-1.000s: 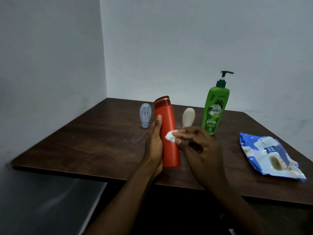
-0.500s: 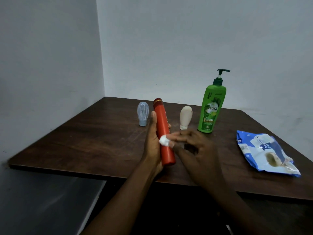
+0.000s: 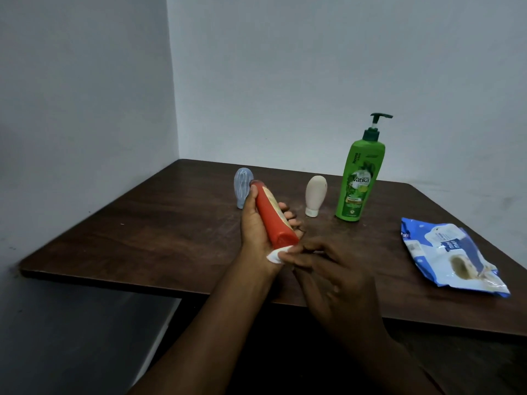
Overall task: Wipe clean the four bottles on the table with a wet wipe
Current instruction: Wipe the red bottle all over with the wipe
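Observation:
My left hand (image 3: 256,226) grips a red bottle (image 3: 272,216), tilted back above the table so its bottom faces me. My right hand (image 3: 333,276) pinches a small white wet wipe (image 3: 275,256) and holds it against the bottle's bottom edge. A pale blue translucent bottle (image 3: 243,186) stands on its cap just behind my left hand. A cream bottle (image 3: 315,195) stands upside down on its white cap. To its right a tall green pump bottle (image 3: 358,181) stands upright.
The dark wooden table (image 3: 171,232) fits into a corner of two white walls. A blue and white wet wipe pack (image 3: 450,255) lies flat near the table's right edge. The table's front edge runs just under my forearms.
The red bottle has been lifted and tipped back, bottom towards me. The wipe has slid from the bottle's middle down to its bottom edge.

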### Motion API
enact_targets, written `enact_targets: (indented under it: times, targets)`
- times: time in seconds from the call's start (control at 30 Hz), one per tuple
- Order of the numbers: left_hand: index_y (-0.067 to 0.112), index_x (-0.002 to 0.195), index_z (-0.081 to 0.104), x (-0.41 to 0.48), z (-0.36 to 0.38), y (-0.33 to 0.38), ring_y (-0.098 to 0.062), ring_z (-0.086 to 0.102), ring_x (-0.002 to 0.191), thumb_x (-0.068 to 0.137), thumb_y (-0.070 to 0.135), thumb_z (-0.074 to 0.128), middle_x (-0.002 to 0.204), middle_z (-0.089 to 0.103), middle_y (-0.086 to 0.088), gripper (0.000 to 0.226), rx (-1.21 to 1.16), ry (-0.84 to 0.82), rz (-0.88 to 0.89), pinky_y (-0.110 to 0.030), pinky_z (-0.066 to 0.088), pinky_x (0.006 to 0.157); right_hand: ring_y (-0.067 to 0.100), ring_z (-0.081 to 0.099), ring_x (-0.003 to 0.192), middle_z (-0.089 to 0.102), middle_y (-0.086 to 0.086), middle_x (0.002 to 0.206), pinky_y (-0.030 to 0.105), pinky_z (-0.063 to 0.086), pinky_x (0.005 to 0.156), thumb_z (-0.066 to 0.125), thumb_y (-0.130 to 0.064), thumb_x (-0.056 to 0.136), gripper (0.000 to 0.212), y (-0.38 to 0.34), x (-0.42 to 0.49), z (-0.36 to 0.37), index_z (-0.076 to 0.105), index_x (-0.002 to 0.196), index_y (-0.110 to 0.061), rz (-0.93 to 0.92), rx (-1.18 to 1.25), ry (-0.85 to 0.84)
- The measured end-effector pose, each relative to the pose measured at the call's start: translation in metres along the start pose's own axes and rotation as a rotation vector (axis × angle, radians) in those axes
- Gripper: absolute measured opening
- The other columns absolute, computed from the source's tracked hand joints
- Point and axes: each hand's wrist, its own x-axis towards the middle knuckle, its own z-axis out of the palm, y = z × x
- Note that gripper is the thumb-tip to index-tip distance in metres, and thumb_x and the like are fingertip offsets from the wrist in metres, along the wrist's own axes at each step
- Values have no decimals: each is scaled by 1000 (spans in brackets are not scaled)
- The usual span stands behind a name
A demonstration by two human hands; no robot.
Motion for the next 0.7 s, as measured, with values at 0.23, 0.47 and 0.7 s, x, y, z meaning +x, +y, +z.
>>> enact_targets:
  times: [0.23,0.47,0.7]
  targets:
    - [6,75,50,-6,7,-9,-17,46,48,91,59,50,56,50,-7,55,-236,11,-35,-28,38,60,1,64,104,68,-3,108,17,49,90,73,-2,81,30,-1,-5,-2,74,107,-17,81,-28,191]
    - [7,78,51,-4,6,-15,-15,50,49,88,61,57,60,51,-5,55,-224,63,-17,-20,49,47,5,64,99,67,-6,103,15,46,92,73,-5,82,19,-16,16,0,78,100,-11,40,-66,178]
    - [7,78,51,-8,3,-12,-16,51,43,88,64,54,55,53,-5,58,-201,81,65,-22,48,48,1,63,99,67,-9,105,9,43,93,75,-3,79,28,-12,1,0,76,104,-17,77,-127,138]
